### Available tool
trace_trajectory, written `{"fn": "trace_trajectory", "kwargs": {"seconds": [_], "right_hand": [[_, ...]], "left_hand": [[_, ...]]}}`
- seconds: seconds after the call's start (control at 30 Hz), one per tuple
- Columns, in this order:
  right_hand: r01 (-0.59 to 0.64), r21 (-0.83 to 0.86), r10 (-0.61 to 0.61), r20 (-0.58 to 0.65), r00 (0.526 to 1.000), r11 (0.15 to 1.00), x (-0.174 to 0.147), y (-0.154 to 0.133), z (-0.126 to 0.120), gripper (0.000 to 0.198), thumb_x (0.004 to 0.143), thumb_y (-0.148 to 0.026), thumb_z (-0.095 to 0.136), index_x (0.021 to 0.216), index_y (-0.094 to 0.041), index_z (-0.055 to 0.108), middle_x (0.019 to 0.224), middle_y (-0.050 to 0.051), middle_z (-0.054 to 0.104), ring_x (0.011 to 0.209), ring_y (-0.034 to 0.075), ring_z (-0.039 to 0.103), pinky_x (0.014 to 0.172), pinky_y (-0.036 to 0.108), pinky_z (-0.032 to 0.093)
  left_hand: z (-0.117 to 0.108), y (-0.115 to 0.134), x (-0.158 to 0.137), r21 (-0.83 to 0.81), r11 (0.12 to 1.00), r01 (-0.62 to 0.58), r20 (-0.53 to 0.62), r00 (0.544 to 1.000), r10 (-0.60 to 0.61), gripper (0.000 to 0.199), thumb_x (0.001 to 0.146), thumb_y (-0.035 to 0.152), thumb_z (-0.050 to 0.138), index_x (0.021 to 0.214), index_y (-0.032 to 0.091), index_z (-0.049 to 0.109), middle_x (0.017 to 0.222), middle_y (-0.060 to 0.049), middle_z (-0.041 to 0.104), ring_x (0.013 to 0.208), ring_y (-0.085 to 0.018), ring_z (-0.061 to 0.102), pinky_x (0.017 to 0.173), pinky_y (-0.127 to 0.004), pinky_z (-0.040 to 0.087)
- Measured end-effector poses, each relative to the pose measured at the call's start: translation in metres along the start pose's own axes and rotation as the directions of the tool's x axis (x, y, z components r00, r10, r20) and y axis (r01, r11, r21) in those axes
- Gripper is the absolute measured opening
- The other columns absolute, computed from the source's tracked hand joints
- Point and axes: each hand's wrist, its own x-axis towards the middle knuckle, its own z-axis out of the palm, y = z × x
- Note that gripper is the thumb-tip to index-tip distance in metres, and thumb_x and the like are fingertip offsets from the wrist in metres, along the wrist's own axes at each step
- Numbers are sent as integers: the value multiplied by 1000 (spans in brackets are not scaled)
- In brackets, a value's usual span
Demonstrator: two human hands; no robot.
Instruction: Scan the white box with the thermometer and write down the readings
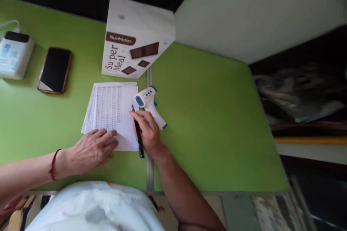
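And I've got the right hand (148,130) pinched tight round a black pen (139,139), tip pointing up the blank side of the paper (126,115) on the green table (217,122)! My left hand (88,151) rests fingers slightly apart across the paper's lower edge, thermometer (152,105) just beside my right.

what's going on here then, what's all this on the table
A person at a green table has a black pen in the right hand, above the blank right part of the top sheet; whether it touches the paper is unclear. The left hand rests on the sheet's lower part, below columns of small writing. A white handheld thermometer lies just beside the right hand. Beyond the papers stands a NutriMotion box, with a smartphone off to the left.
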Motion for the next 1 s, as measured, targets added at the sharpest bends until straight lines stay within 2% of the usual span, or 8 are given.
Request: {"fn": "trace_trajectory", "kwargs": {"seconds": [0.17,0.27,0.37,0.5,0.63,0.77,0.9,1.0], "right_hand": [[63,-67,-57,88,994,996,-5,7,8,52,98,-4,39,142,-20,61,102,12,67,94,22,68,83,37,61],[80,-56,-74,103,992,995,-3,6,9,50,98,-5,40,138,-21,65,100,12,66,91,22,67,80,37,61],[67,-47,-63,93,994,997,1,2,7,42,99,-13,47,136,-21,66,100,11,65,91,23,67,79,38,61],[65,-58,-60,88,994,996,4,-2,7,40,98,-30,57,135,-17,63,104,12,66,94,25,67,81,41,61],[99,-85,-94,63,994,991,5,-7,10,40,98,-33,59,133,-16,62,102,12,66,91,25,67,79,41,60],[90,-141,-97,-47,994,986,8,-8,9,41,97,-34,61,134,-19,60,103,11,64,92,25,65,79,41,59],[-159,-336,64,-278,958,928,7,16,5,50,95,-42,62,138,-18,58,115,18,61,104,32,60,84,49,56],[-299,-379,250,-174,952,876,3,38,3,63,94,-57,57,138,-12,56,115,23,63,104,36,60,83,53,55]], "left_hand": [[-40,-51,3,-348,892,289,79,957,-279,14,97,29,62,98,16,68,99,-7,70,78,-17,69,71,-29,56],[-52,-106,22,-383,721,578,-49,767,-640,38,90,38,70,118,12,63,109,-13,69,89,-23,70,73,-35,59],[-42,-156,52,-661,547,513,-199,583,-788,68,84,34,79,139,9,49,143,-24,56,123,-33,63,94,-44,59],[-15,-192,83,-688,650,322,-312,678,-666,89,95,42,68,159,7,19,168,-29,22,153,-44,31,117,-52,41],[-1,-202,89,-599,784,166,-361,817,-449,106,89,43,73,163,9,6,167,-30,25,155,-41,28,124,-57,31],[-1,-202,87,-544,813,207,-375,807,-456,107,82,44,78,162,6,17,155,-30,43,147,-43,40,123,-62,29],[-2,-197,83,-561,794,233,-351,802,-483,107,84,53,74,161,3,19,148,-33,47,138,-44,49,116,-64,39],[0,-195,81,-581,788,202,-380,789,-483,102,91,60,66,161,5,18,151,-33,44,138,-45,49,114,-64,41]]}}
